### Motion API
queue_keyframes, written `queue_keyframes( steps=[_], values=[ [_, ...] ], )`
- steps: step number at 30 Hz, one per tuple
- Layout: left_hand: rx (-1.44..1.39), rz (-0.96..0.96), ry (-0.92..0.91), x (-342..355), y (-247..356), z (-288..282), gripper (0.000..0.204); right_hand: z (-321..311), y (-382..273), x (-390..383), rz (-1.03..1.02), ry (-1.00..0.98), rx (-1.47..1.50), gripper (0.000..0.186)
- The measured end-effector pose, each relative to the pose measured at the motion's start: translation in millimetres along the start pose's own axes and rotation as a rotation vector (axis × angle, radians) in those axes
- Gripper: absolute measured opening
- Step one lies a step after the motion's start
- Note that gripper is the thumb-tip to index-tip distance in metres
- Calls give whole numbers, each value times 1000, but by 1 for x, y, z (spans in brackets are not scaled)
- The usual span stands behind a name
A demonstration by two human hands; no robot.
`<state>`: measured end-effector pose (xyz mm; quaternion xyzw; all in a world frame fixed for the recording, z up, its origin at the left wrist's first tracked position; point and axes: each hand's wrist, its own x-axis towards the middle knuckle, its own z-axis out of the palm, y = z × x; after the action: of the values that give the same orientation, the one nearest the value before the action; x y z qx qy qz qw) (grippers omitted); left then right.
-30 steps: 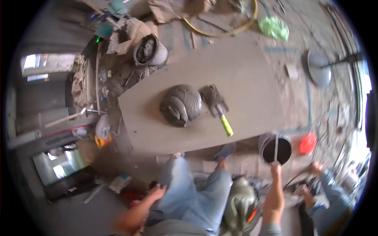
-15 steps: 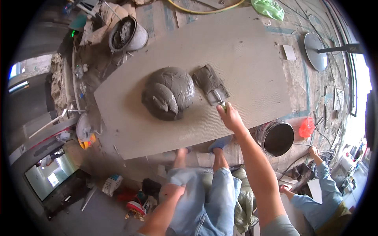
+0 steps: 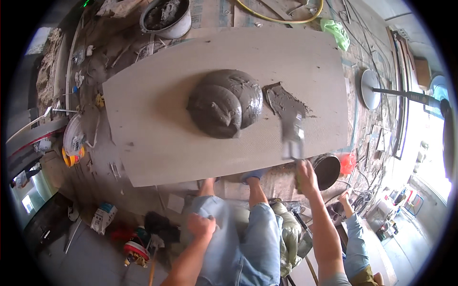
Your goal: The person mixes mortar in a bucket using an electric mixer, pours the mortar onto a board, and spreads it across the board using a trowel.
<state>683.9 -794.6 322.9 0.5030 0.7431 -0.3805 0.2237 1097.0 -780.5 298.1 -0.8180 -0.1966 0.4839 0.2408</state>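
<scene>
My right hand (image 3: pixel 307 177) is closed around the handle of a trowel (image 3: pixel 293 133), its flat blade blurred by motion over the board's near right part. On the large grey-beige board (image 3: pixel 162 162) sits a big rounded mound of wet grey mortar (image 3: pixel 224 104). To its right lies a thin smeared patch of mortar (image 3: pixel 285 101), which the blade's far end meets or overlaps. My left hand (image 3: pixel 202 225) is at my left thigh, fingers curled in; whether anything is inside them is hidden.
A mortar-filled bucket (image 3: pixel 176 29) stands beyond the board's far left edge; a dark-mouthed bucket (image 3: pixel 328 170) stands behind my right hand. A yellow hose (image 3: pixel 286 21), green plastic bag (image 3: pixel 335 34) and round-based stand (image 3: pixel 371 89) lie around. Another person's leg (image 3: pixel 355 238) is at lower right.
My right hand has drawn the trowel toward me and right, off the mortar patch, which is left spread on the board. My left hand has shifted slightly on the thigh. The view has turned.
</scene>
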Motion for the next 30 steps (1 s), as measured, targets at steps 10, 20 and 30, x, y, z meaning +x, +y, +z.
queue_keyframes(
  steps=[10, 20, 30],
  values=[
    [-113, 66, -15, 26, -10, -16, 63, 225, -108, 46, -30, -168, -57, 54],
    [-182, 59, -82, 56, -44, -40, 65, 139, -84, 53, -261, 185, -878, 41],
    [-194, 97, -85, 57, -46, -35, 68, 280, -79, 31, 77, -176, 90, 52]
  ],
)
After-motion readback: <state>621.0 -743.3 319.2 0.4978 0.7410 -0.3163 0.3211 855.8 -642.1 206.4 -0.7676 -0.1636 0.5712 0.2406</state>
